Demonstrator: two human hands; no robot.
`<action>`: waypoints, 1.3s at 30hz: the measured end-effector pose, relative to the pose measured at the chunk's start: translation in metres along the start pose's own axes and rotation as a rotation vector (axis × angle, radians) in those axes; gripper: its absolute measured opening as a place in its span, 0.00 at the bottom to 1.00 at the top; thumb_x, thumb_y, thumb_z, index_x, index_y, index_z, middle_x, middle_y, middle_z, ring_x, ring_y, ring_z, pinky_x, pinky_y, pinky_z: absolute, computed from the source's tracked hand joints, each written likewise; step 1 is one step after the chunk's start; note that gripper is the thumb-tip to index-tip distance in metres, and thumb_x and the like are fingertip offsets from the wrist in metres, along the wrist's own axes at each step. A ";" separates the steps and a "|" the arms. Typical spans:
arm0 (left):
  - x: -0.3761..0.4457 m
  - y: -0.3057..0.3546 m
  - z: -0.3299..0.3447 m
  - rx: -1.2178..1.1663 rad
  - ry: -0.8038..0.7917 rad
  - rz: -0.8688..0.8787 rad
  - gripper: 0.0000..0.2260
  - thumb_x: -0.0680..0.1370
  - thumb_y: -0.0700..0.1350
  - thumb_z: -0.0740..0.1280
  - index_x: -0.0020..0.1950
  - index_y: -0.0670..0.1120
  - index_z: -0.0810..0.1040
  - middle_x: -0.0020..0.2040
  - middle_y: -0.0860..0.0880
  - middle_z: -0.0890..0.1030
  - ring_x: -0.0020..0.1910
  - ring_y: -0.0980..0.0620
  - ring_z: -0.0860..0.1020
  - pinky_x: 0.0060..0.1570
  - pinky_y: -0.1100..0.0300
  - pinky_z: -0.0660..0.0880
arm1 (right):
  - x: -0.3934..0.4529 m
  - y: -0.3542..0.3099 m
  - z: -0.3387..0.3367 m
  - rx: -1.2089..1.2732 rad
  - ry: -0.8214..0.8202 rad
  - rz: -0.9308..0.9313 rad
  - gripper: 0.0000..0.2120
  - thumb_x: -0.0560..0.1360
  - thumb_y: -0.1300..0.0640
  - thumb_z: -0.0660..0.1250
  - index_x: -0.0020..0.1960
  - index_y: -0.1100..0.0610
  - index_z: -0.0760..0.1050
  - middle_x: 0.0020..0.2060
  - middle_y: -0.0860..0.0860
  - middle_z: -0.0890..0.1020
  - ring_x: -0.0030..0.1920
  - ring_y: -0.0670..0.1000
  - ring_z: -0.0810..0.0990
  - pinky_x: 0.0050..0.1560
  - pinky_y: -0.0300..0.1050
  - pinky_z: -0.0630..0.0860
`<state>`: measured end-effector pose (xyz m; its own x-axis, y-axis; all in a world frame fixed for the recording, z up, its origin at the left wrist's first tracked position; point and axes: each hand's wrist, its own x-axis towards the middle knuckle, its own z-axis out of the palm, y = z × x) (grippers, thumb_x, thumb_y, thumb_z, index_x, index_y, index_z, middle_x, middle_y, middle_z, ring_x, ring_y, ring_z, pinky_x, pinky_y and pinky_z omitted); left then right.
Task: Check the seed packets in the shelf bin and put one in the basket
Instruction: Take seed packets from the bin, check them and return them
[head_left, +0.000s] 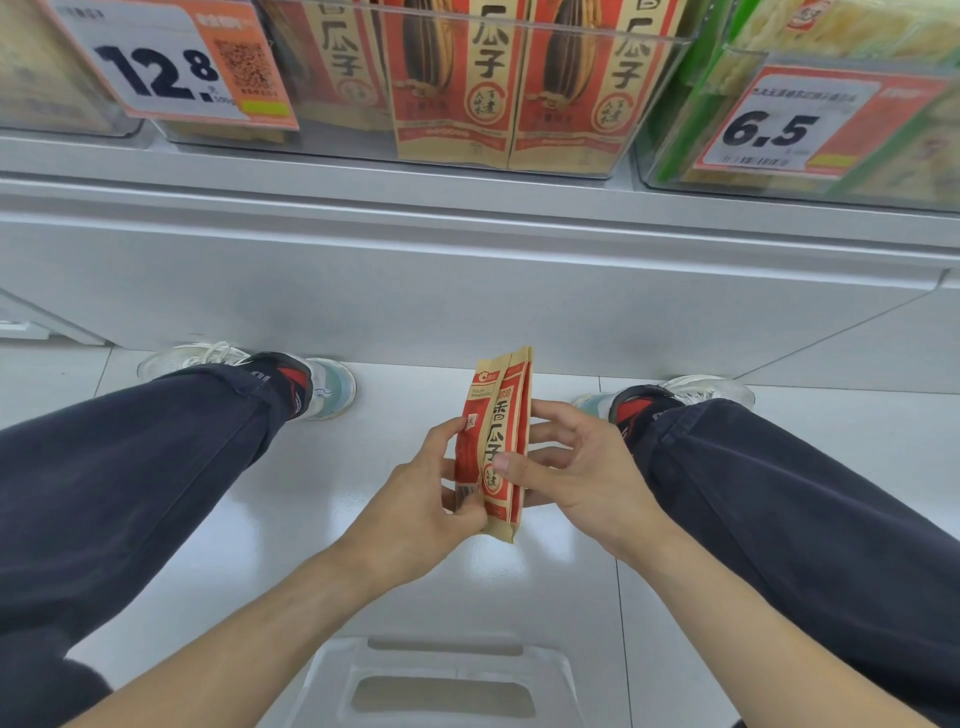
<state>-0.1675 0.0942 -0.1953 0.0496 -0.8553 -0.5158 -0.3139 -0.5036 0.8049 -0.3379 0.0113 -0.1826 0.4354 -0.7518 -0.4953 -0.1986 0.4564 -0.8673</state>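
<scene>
A red and tan seed packet stands upright between my two hands, low over the floor between my knees. My left hand pinches its lower left edge. My right hand holds its right side, thumb across the front and fingers behind. Up on the shelf, a clear plastic bin holds more of the same seed packets, standing upright. No basket shows in this view.
A price tag reading 12.8 hangs at upper left and one reading 6.5 at upper right, on a bin of green and yellow packs. The grey shelf ledge juts out. A white stool sits under me.
</scene>
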 end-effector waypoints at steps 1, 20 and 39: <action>0.000 -0.001 0.000 0.001 -0.012 0.006 0.32 0.79 0.47 0.70 0.78 0.62 0.57 0.57 0.60 0.80 0.47 0.57 0.84 0.54 0.54 0.82 | 0.000 0.000 0.000 -0.001 0.005 0.001 0.24 0.71 0.64 0.79 0.64 0.54 0.79 0.51 0.56 0.85 0.46 0.56 0.88 0.39 0.50 0.85; -0.001 -0.002 -0.005 -0.052 -0.072 0.090 0.16 0.82 0.40 0.64 0.65 0.58 0.72 0.53 0.55 0.83 0.52 0.55 0.82 0.54 0.55 0.81 | 0.001 0.001 -0.002 -0.283 0.040 -0.108 0.13 0.77 0.62 0.73 0.59 0.48 0.81 0.60 0.47 0.81 0.62 0.42 0.79 0.51 0.34 0.80; -0.052 0.095 -0.117 0.323 0.522 0.645 0.11 0.74 0.51 0.74 0.55 0.57 0.81 0.53 0.63 0.82 0.57 0.66 0.78 0.58 0.77 0.67 | -0.052 -0.134 -0.011 -0.611 0.222 -0.844 0.09 0.69 0.56 0.76 0.49 0.46 0.86 0.45 0.38 0.87 0.45 0.39 0.85 0.48 0.27 0.76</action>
<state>-0.0890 0.0768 -0.0576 0.1719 -0.9467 0.2723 -0.6783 0.0867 0.7297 -0.3436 -0.0160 -0.0415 0.4806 -0.8113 0.3329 -0.3414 -0.5227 -0.7812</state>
